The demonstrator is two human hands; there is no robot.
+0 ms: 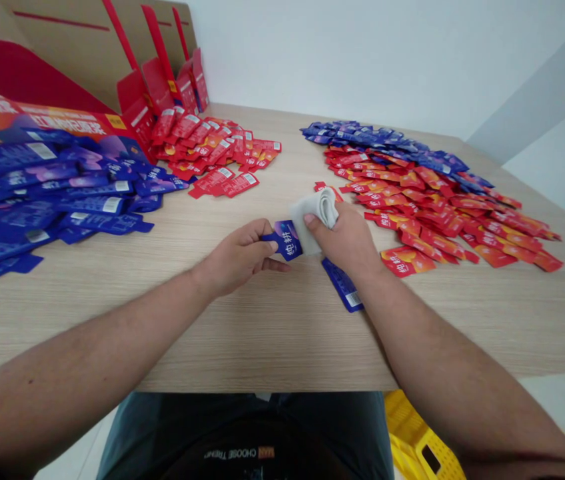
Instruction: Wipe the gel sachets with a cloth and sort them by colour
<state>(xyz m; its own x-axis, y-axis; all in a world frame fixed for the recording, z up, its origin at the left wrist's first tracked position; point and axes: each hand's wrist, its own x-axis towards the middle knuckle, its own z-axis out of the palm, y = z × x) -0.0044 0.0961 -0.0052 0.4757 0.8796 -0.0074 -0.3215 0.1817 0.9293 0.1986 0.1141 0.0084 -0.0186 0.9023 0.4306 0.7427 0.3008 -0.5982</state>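
Observation:
My left hand (255,250) pinches one end of a blue pouch (287,240) with white lettering, held above the table. My right hand (345,233) grips a folded white cloth (320,210), which lies against the pouch and covers its other end. Another blue pouch (345,287) rests on the table, partly hidden under my right wrist. A red pouch (407,260) lies just right of that wrist.
Blue pouches (62,187) heap at the left, red pouches (212,143) behind them. Red and blue cartons (87,123) stand at the back left. More red pouches (437,207) and blue pouches (387,140) spread right. A yellow plastic crate (417,440) sits below the table edge.

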